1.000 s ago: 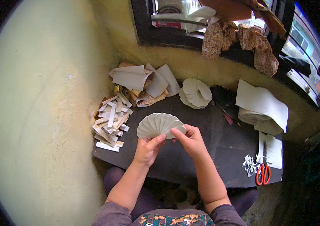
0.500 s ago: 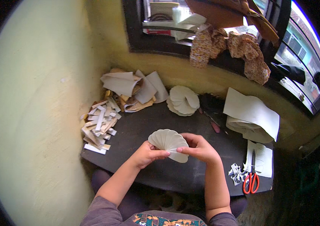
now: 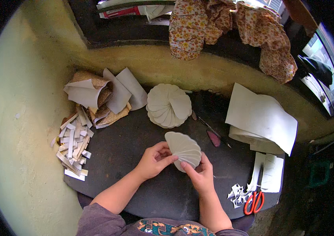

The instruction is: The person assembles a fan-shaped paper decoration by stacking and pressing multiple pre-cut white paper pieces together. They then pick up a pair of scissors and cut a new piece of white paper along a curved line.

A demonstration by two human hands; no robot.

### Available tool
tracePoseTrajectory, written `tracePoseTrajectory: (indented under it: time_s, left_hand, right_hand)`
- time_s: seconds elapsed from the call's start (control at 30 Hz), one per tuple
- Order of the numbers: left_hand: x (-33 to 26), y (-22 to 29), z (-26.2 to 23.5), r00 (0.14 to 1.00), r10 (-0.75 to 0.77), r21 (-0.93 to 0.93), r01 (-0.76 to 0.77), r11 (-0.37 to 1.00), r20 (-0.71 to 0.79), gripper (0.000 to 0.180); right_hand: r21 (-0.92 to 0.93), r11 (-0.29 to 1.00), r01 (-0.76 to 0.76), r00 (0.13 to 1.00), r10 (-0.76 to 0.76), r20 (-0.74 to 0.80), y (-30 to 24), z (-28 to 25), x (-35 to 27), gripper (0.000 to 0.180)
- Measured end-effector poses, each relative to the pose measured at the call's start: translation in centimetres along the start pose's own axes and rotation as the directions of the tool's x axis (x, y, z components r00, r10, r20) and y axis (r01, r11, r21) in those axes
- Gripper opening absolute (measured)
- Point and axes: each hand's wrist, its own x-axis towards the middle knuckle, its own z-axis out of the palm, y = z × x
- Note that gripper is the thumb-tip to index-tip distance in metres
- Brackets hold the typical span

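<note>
Over the middle of the dark table, both my hands hold a fan of overlapping off-white oval sheets [image 3: 182,146]. My left hand [image 3: 155,159] pinches its left edge between thumb and fingers. With its thumb lying on the front of the lower pieces, my right hand [image 3: 200,173] grips the right side; some of its fingers are hidden behind the fan. Beyond my hands, a round stack of similar white pieces [image 3: 169,106], spread in a spiral, rests on the table.
Left are strips [image 3: 74,141] in a pile and crumpled sheets [image 3: 96,94]. On the right lie a curled white sheet [image 3: 263,118], red-handled scissors [image 3: 255,200] and white scraps [image 3: 237,195]. A pointed tool [image 3: 216,131] and a pinkish piece [image 3: 213,138] lie behind the black tabletop's [image 3: 123,157] middle.
The view has tilted down and shifted. My hands have turned the fan, its spread edge now facing up and right, and my right hand has moved lower on it.
</note>
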Motion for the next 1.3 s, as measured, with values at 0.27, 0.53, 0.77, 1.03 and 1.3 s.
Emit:
tracePoseTrajectory:
  time_s: [0.27,0.53,0.77,1.03,1.3]
  left_hand:
    - [0.4,1.0,-1.8,0.980,-0.146,0.057,0.139,0.989,0.137,0.025]
    - [-0.7,2.7,-0.9,0.988,-0.033,0.252,-0.007,0.968,0.154,0.031]
    - [4.4,4.4,-3.0,0.871,0.491,0.820,-0.270,0.504,-0.015,0.029]
    - [16.7,6.2,-4.2,0.945,0.325,0.999,-0.014,-0.053,0.030,0.051]
    - [18.0,6.8,-5.6,0.987,0.115,0.985,0.095,0.147,-0.112,0.060]
  right_hand:
    - [-0.018,0.994,-0.107,0.991,0.108,0.077,0.1,0.2,0.2,0.044]
    - [-0.005,0.996,-0.086,0.987,0.086,0.138,-0.7,0.0,0.0,0.036]
    - [0.307,0.944,0.120,0.993,-0.113,-0.042,-2.0,-1.6,0.9,0.046]
    - [0.468,0.872,0.140,0.989,-0.143,-0.029,-2.5,-2.4,1.0,0.062]
    - [0.556,0.816,0.161,0.985,-0.169,-0.037,-3.3,-3.1,0.5,0.058]
